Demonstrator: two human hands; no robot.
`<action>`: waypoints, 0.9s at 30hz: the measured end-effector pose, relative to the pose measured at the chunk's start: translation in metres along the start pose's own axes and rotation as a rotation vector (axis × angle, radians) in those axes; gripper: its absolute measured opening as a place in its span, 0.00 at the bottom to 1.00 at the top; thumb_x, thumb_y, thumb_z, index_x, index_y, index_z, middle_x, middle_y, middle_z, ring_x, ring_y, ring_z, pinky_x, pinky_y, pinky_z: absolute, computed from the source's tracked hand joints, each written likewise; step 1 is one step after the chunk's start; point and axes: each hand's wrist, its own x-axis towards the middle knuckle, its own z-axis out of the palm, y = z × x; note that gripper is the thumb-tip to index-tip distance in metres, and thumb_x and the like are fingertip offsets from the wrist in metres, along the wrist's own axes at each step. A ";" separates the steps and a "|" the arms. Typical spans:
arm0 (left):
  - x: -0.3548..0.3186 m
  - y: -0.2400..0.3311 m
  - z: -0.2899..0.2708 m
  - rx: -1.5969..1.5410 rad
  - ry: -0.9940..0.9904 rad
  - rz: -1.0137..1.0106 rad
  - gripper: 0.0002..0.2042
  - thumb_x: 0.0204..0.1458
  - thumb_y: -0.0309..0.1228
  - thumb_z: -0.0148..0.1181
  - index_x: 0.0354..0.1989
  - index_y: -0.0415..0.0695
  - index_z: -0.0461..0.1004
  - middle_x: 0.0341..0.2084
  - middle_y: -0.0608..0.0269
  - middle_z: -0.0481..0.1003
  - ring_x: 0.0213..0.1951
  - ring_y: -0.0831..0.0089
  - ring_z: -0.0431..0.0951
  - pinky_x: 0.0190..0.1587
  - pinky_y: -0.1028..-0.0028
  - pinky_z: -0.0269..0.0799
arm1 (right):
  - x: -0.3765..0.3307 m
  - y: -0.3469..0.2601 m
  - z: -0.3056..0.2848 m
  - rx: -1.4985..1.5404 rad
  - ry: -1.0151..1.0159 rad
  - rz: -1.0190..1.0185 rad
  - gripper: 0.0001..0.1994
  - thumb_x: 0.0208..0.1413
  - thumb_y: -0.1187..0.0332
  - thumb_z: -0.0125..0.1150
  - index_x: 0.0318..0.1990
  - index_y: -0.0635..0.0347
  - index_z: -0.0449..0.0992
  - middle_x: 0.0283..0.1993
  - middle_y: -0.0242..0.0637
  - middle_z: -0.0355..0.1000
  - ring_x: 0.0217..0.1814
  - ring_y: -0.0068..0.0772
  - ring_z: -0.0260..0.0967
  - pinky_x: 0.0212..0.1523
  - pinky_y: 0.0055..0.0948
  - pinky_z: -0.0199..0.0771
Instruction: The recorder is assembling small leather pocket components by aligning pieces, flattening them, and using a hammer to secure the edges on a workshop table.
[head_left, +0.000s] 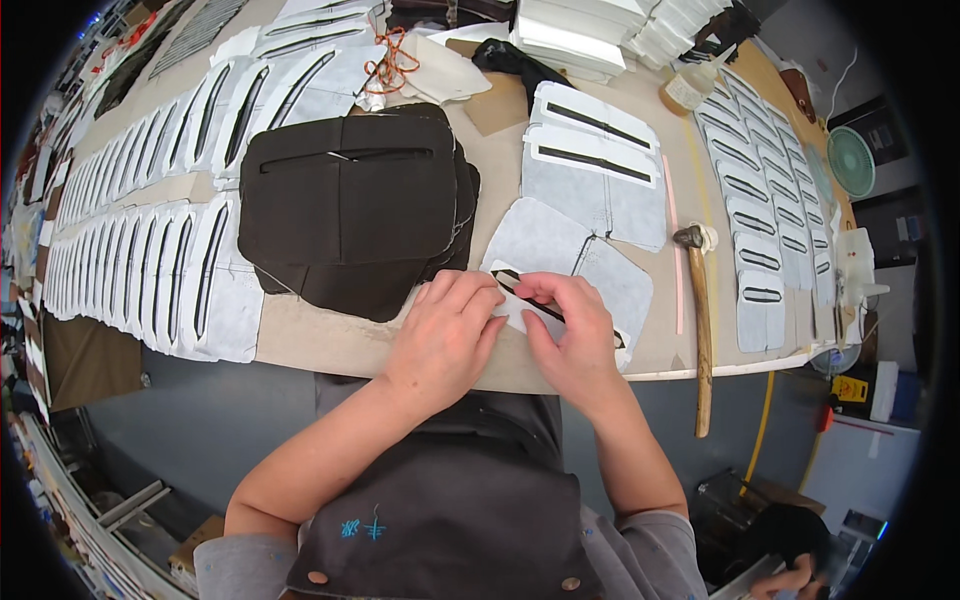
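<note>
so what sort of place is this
Probably a sewing workshop: rows of white-backed panels with black slits, a stack of dark brown rounded panels and a wooden-handled hammer share the beige worktable.

Left hand (445,325) palm-down, right hand (575,325) curled beside it, bare forearms (325,448) angled inward

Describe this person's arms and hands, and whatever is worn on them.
The left hand and right hand are ungloved, with no rings showing on the visible fingers. Both forearms are bare, with no watch or bracelet visible, up to short grey sleeves.
</note>
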 end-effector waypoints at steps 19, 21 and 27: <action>0.000 -0.004 0.000 -0.023 0.067 0.039 0.08 0.48 0.21 0.69 0.37 0.37 0.78 0.42 0.56 0.78 0.46 0.55 0.76 0.48 0.61 0.74 | 0.004 0.004 0.007 -0.110 -0.085 -0.155 0.19 0.51 0.80 0.64 0.52 0.58 0.79 0.49 0.34 0.79 0.47 0.43 0.71 0.52 0.40 0.68; 0.000 -0.005 0.002 -0.022 0.069 0.037 0.08 0.49 0.21 0.69 0.36 0.38 0.78 0.42 0.56 0.78 0.46 0.55 0.76 0.48 0.61 0.74 | 0.003 0.002 0.002 -0.135 -0.141 -0.141 0.18 0.52 0.80 0.64 0.51 0.58 0.78 0.49 0.35 0.79 0.50 0.43 0.73 0.55 0.38 0.68; -0.001 -0.005 0.003 -0.031 0.055 0.015 0.08 0.49 0.21 0.69 0.37 0.40 0.78 0.43 0.58 0.77 0.47 0.55 0.75 0.49 0.61 0.73 | -0.024 0.018 -0.029 0.224 0.160 0.155 0.19 0.56 0.78 0.64 0.56 0.59 0.77 0.58 0.41 0.77 0.61 0.40 0.72 0.65 0.36 0.66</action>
